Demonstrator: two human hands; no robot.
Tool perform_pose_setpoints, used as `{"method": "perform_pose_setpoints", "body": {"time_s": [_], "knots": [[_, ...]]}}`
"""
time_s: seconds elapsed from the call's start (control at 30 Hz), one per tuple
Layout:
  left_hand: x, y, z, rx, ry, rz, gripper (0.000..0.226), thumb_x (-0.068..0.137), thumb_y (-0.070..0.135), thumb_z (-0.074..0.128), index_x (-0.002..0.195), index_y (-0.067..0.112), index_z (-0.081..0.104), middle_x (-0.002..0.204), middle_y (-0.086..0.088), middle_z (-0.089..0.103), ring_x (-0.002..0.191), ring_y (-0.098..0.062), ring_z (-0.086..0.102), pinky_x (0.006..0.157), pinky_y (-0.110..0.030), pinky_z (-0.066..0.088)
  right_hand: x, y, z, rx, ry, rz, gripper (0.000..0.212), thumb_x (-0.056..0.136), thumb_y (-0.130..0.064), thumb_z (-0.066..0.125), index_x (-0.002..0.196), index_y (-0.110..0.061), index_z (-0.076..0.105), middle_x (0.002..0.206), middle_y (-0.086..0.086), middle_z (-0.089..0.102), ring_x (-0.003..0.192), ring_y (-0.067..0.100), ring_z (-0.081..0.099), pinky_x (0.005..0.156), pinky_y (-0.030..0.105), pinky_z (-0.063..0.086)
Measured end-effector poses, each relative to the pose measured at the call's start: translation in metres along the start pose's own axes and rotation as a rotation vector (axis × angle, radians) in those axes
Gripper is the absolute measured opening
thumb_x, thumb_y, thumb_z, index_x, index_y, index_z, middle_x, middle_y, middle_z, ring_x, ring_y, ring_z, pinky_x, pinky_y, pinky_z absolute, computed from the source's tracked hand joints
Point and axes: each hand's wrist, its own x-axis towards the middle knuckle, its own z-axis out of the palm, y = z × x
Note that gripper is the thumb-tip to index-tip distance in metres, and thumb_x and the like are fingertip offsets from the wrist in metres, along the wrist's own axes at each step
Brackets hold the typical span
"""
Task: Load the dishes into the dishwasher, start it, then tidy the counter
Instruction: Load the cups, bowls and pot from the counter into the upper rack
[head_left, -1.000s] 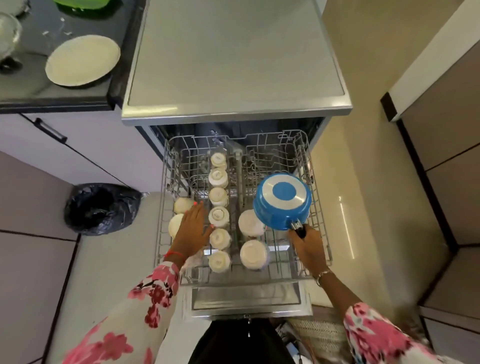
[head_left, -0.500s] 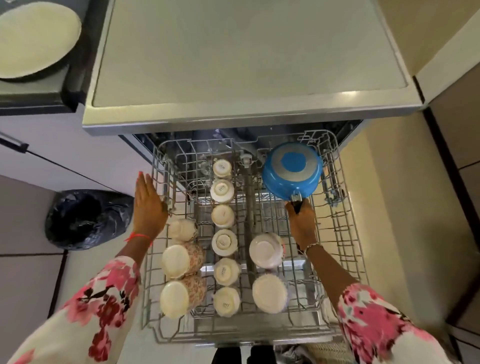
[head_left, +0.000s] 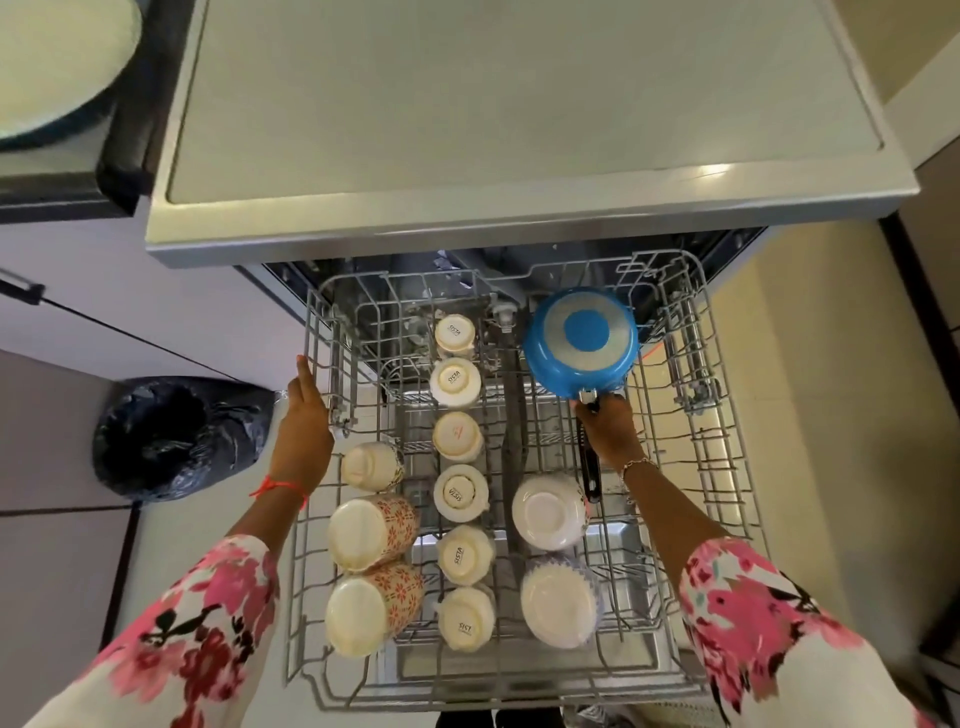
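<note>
The dishwasher's grey wire rack (head_left: 727, 467) is pulled out below the steel-topped dishwasher (head_left: 467, 130). A blue saucepan (head_left: 581, 340) sits upside down at the rack's back right; my right hand (head_left: 608, 428) grips its black handle. My left hand (head_left: 306, 410) rests with straight fingers against the rack's left rim. Several white cups (head_left: 457, 382) stand upside down in a middle row. Patterned mugs (head_left: 371, 532) lie at the left, and two white bowls (head_left: 548, 512) sit at the right.
A black bin bag (head_left: 176, 436) lies on the floor at the left. A pale plate (head_left: 57, 62) sits on the dark counter at the top left. White cabinet doors (head_left: 130, 291) stand beside the dishwasher, and beige flooring (head_left: 821, 389) runs along the right.
My right hand has carried the blue saucepan from mid-rack to the back right corner. My left hand left the mugs and moved to the rack's left rim. The view has come closer.
</note>
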Motion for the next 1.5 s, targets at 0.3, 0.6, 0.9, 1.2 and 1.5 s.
{"method": "perform_pose_setpoints", "body": {"time_s": [0.3, 0.6, 0.9, 1.2, 1.5], "knots": [[0.001, -0.002, 0.004, 0.026, 0.031, 0.031, 0.091, 0.072, -0.029, 0.039, 0.146, -0.003, -0.006, 0.142, -0.032, 0.021, 0.073, -0.040, 0.051, 0.069, -0.041, 0.046, -0.002, -0.003, -0.002, -0.024, -0.068, 0.045, 0.025, 0.094, -0.023, 0.053, 0.087, 0.001, 0.053, 0.078, 0.020, 0.058, 0.077, 0.029, 0.056, 0.077, 0.039, 0.046], [-0.008, -0.002, 0.003, 0.080, 0.078, 0.017, 0.082, 0.080, -0.006, 0.057, 0.147, -0.002, 0.010, 0.146, -0.027, 0.018, 0.131, -0.046, 0.021, 0.108, -0.056, 0.024, -0.034, 0.019, -0.011, -0.106, -0.090, 0.056, 0.045, 0.096, -0.027, 0.047, 0.125, 0.008, 0.045, 0.124, 0.025, 0.052, 0.120, 0.035, 0.045, 0.100, 0.034, 0.034], [-0.157, 0.038, 0.030, -0.526, -0.033, 0.073, 0.046, 0.092, 0.002, 0.050, 0.136, 0.009, 0.038, 0.096, -0.009, 0.060, 0.083, -0.020, 0.057, 0.077, -0.030, 0.050, -0.139, 0.022, -0.045, 0.098, -0.130, -0.032, 0.027, 0.095, -0.012, 0.051, 0.105, 0.012, 0.060, 0.096, 0.028, 0.065, 0.083, 0.027, 0.063, 0.067, 0.026, 0.046], [-0.318, 0.035, 0.101, -0.879, -0.564, -0.202, 0.045, 0.087, -0.007, 0.051, 0.126, 0.015, 0.047, 0.058, -0.007, 0.064, 0.050, -0.026, 0.053, 0.046, -0.023, 0.046, -0.294, 0.085, -0.035, 0.621, -0.315, 0.256, 0.007, 0.089, -0.008, 0.060, 0.090, -0.012, 0.066, 0.055, 0.013, 0.058, 0.035, 0.018, 0.047, 0.035, 0.019, 0.037], [-0.313, 0.040, 0.135, -0.963, -0.420, -0.249, 0.018, 0.096, 0.003, 0.046, 0.107, 0.014, 0.055, 0.069, -0.010, 0.062, 0.055, -0.019, 0.061, 0.040, -0.022, 0.042, -0.303, 0.104, -0.007, 0.583, -0.351, 0.280, 0.027, 0.087, -0.002, 0.061, 0.112, -0.012, 0.056, 0.064, 0.010, 0.054, 0.034, 0.008, 0.047, 0.034, 0.018, 0.039]]}}
